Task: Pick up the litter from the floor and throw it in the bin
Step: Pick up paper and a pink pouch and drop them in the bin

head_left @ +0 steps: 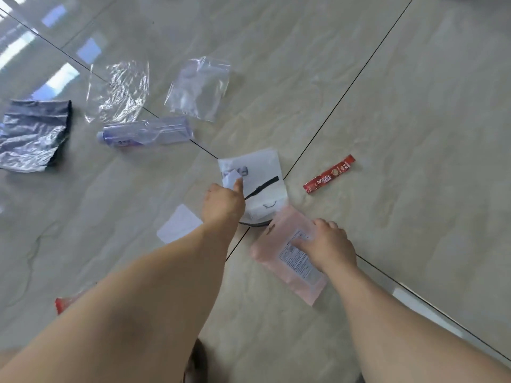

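My left hand (224,201) pinches a small paper scrap (231,178) betw thumb and fingers, just over the white bag (260,172); my right hand (327,243) lies on the pink pouch (279,236), fingers curled down on its label, looks like a press-and-gather grip but I can't tell if it's lifted yet. Pouch is thin film, light, floppy, prob slick on the glossy floor (414,106); best taken at an edge or by scrunching the middle, not flat-palmed. White bag same; soft, crumples. Bottle (146,131) stiffer, rolls, grab round the body. Red sachet (329,174) tiny, flat; needs a fingernail pinch at one end. Clear bags (199,89) cling to tile. No bin in view.
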